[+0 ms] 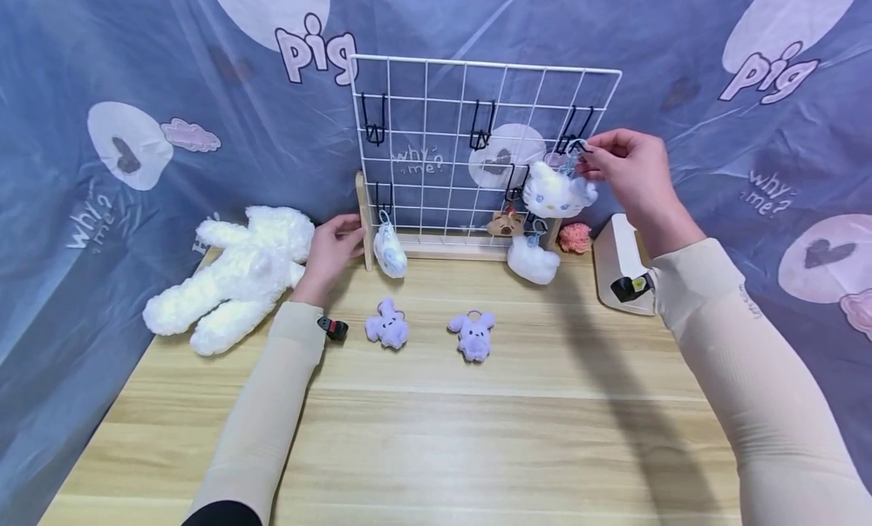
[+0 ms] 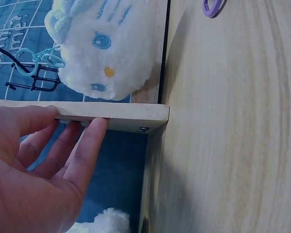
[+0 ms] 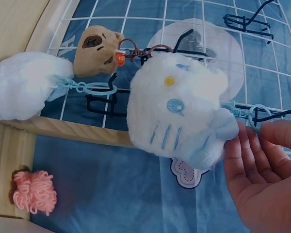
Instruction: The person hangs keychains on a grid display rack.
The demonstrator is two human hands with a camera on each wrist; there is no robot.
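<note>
With thumb and fingertips, my right hand pinches the light blue ring of a white cat-face plush keychain. The ring is at a black hook on the right of the white wire grid; whether its loop is around the hook, I cannot tell. My left hand holds the edge of the rack's wooden side post between thumb and fingers. Beside that post hangs another white cat-face plush keychain. A brown animal plush keychain and a white plush keychain hang lower right.
Two purple plush keychains lie on the wooden table. A large white plush toy lies at the left. A pink yarn-like bundle and a white box-shaped object stand at the right. Behind hangs a blue patterned cloth.
</note>
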